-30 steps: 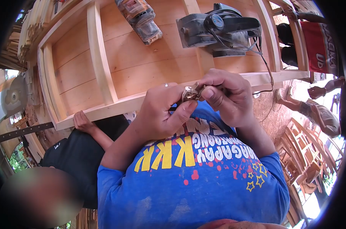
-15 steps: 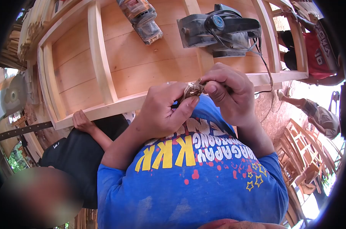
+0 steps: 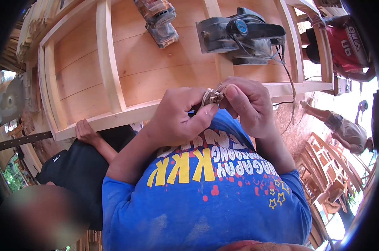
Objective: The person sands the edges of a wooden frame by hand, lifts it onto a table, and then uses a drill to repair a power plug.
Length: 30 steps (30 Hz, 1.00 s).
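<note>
Above the front rail, my left hand (image 3: 179,113) is closed, thumb and fingers pinching a small brass-coloured metal piece (image 3: 213,96) with pale, shiny parts. My right hand (image 3: 250,106) meets it from the other side, its thumb and forefinger closed at the piece's right end. What exactly the piece is stays too small to make out. Just beyond both hands lies a wooden frame panel (image 3: 143,109) with crossbars. On the panel rest a dark electric planer (image 3: 248,37) with a coiled cord and an orange-and-grey cordless tool (image 3: 159,21).
At the left, a person in a black shirt (image 3: 78,171) has a hand (image 3: 87,131) on the panel's front rail. A person in red (image 3: 350,46) stands at the far right corner, and another person (image 3: 344,129) is farther off. Wooden pieces (image 3: 327,175) are stacked at the right.
My right hand has shifted slightly down, its thumb turned more upright, and more of the metal piece shows. The view has moved a little; the tools stay on the panel.
</note>
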Tool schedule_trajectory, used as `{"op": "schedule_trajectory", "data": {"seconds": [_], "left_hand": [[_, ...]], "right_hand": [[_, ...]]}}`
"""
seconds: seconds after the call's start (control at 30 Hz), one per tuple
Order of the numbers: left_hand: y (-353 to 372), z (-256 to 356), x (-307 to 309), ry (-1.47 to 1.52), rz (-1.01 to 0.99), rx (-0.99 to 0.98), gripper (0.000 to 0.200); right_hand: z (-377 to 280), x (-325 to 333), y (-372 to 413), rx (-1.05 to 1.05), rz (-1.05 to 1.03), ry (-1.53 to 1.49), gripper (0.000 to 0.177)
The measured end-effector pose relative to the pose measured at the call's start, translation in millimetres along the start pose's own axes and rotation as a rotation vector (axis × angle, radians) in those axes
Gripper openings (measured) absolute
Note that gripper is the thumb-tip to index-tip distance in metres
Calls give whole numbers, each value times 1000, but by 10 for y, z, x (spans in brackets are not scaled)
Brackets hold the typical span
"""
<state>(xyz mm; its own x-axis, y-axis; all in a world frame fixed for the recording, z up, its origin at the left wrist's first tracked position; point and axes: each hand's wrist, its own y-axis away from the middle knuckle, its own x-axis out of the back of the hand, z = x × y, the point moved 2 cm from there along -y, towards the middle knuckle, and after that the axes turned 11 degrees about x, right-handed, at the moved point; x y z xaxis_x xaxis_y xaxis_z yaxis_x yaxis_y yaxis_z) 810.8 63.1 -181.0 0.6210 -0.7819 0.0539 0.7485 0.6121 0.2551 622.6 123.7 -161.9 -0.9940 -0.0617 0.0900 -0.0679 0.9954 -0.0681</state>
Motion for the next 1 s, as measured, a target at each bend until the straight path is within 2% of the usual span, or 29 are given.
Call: {"op": "schedule_trajectory", "data": {"seconds": [0.1,0.2,0.3,0.43,0.53,0.63,0.8,0.9,1.0], "left_hand": [[-20,-10,40,187,-134,71,25],[-40,-13,60,262,-173,82,27],[-41,-15,24,260,-110,79,31],[-43,-39,46,246,-130,21,32],[-37,-36,23,262,-130,19,33],[-48,-21,33,239,-152,21,35],[-46,-20,34,203,-149,12,36],[-32,-71,66,216,-204,-29,21],[-6,-43,30,236,-174,8,18]], "right_hand": [[-13,-6,-9,-67,-7,-34,36],[-61,-19,-34,-123,25,-69,38],[-50,-1,-24,-163,12,-127,39],[-63,4,-38,-172,21,-280,39],[-71,16,-30,-205,34,-280,39],[-128,-2,-47,-152,-5,-69,38],[-164,9,-58,-134,-34,-66,37],[-166,11,-61,-114,-44,-24,37],[-141,5,-47,-121,-44,-20,37]]}}
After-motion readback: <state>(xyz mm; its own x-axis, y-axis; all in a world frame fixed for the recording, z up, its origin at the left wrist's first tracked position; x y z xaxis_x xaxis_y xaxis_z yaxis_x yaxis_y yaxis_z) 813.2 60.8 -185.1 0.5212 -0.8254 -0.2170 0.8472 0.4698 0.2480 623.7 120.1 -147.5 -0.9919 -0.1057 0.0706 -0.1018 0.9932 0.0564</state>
